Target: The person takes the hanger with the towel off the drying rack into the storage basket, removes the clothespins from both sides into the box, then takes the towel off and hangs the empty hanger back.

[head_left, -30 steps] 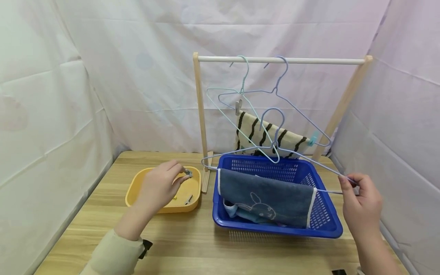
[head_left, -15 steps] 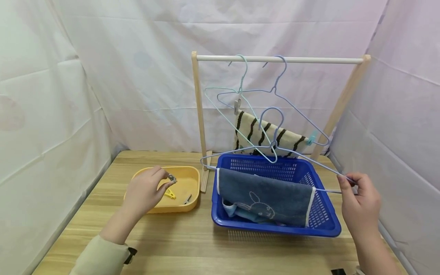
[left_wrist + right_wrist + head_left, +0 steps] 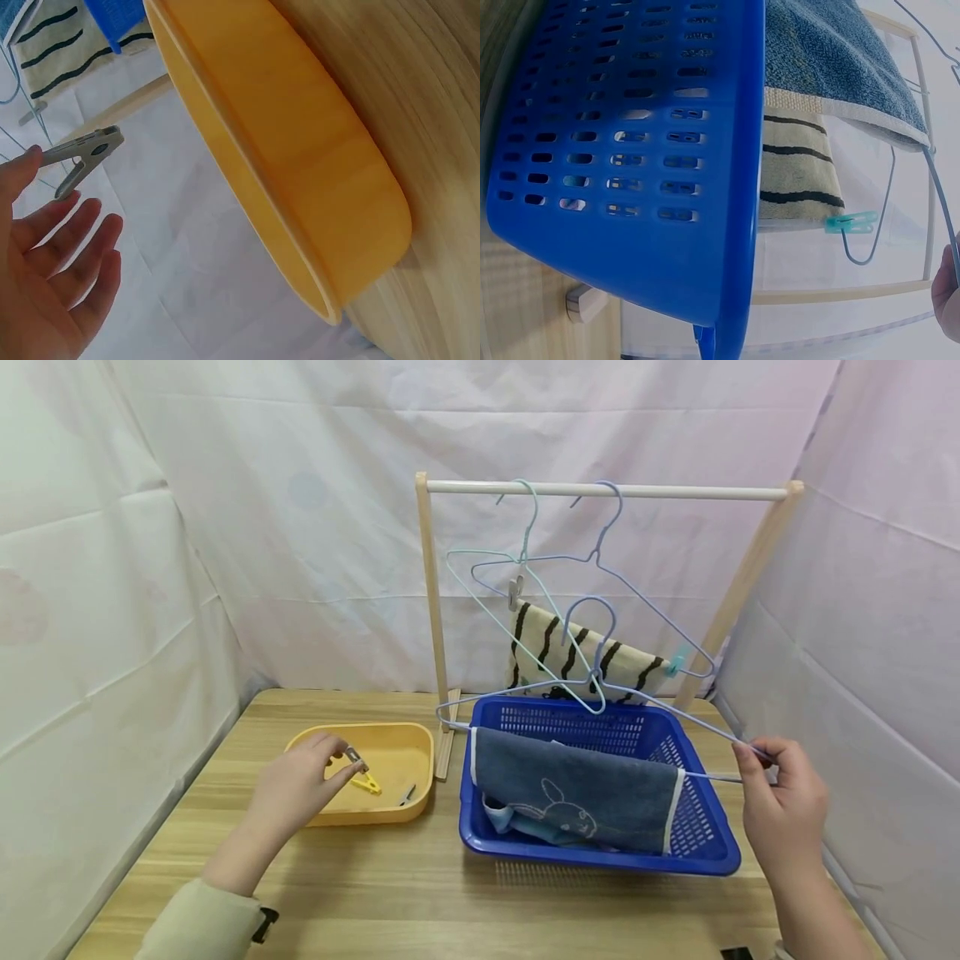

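Observation:
My left hand (image 3: 296,781) is over the yellow tray (image 3: 405,814), pinching a grey clothespin (image 3: 88,154) between thumb and forefinger by its handles. The other fingers are half spread below it in the left wrist view. With the right hand (image 3: 783,802) I grip the right end of a lavender hanger (image 3: 660,700). A dark blue towel (image 3: 577,785) with a stitched rabbit is folded over the hanger's lower bar. It hangs in front of and over the blue basket (image 3: 600,862), where light blue cloth (image 3: 525,827) shows beneath.
A yellow clothespin (image 3: 367,785) and a grey clothespin (image 3: 407,794) lie in the tray. Behind stands a wooden rack (image 3: 615,490) with a mint hanger (image 3: 525,535) and another lavender hanger (image 3: 652,597), which carries a striped towel (image 3: 592,652) clipped by a grey and a teal clothespin (image 3: 851,222).
My left hand has drawn back left and toward me across the tray with the grey clothespin, turning it. The right hand, hanger and blue towel have stayed nearly in place.

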Demonstrator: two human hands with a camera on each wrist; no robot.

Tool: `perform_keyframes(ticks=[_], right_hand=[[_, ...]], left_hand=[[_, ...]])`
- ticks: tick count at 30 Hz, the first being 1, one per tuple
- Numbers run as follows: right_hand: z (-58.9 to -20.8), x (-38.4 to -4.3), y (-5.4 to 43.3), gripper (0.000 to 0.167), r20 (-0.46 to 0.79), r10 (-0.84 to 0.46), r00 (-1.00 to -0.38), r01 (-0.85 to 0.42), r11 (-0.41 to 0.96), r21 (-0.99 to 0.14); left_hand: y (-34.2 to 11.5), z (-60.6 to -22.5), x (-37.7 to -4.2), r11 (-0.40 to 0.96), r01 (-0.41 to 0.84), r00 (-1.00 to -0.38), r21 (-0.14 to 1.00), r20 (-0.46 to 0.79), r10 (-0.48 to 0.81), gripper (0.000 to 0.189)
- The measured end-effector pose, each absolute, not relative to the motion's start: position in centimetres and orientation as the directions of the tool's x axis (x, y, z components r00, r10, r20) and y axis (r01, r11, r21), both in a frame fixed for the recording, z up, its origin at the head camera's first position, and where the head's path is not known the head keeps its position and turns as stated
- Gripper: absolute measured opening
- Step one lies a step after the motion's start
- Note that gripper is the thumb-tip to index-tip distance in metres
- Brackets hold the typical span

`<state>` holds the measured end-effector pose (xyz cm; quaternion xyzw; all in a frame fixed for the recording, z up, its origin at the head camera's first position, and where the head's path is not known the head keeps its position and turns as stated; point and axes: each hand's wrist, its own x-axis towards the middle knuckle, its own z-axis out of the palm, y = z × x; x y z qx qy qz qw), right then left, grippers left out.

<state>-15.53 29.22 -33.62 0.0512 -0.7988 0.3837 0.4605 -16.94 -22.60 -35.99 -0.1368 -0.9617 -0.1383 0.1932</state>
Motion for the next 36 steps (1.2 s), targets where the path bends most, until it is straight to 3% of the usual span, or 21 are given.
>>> perform_keyframes(ticks=[6,19,36], right_hand=[[-33.7,-15.4,29.2,0.013,0.763,0.272,-0.586,-0.407,0.715,-0.568],[-33.6,-15.4,29.0,0.013,0.737,0.285,-0.613,-0.374,0.717,-0.588],[-33.6,-15.7,29.0,0.015,0.753,0.279,-0.596,-0.412,0.699,-0.585]], left_hand=[[-23.4,-36.6,-17.1,0.944,0.26,-0.939,0.205,0.282,0.197,0.022],[-24.5,-37.8,-17.4,0.953,0.218,-0.975,0.212,0.079,0.206,0.025],[-25.0,-38.7,-17.6,0.955,0.204,-0.979,0.217,0.049,0.198,0.034]])
